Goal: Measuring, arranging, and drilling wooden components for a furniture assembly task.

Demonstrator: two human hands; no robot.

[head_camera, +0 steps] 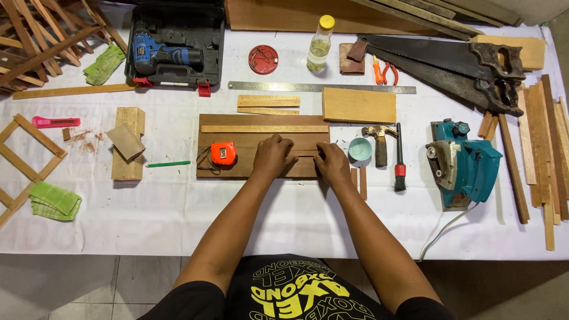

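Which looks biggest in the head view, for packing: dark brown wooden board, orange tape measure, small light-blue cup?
1. Dark brown wooden board, under both hands.
2. Orange tape measure.
3. Small light-blue cup, only slightly smaller.

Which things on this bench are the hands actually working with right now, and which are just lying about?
In use:
left hand and right hand pressing a small wood strip
dark board under it

Lying about:
orange tape measure
hammer
brush
steel ruler
drill
hand saws
electric planer
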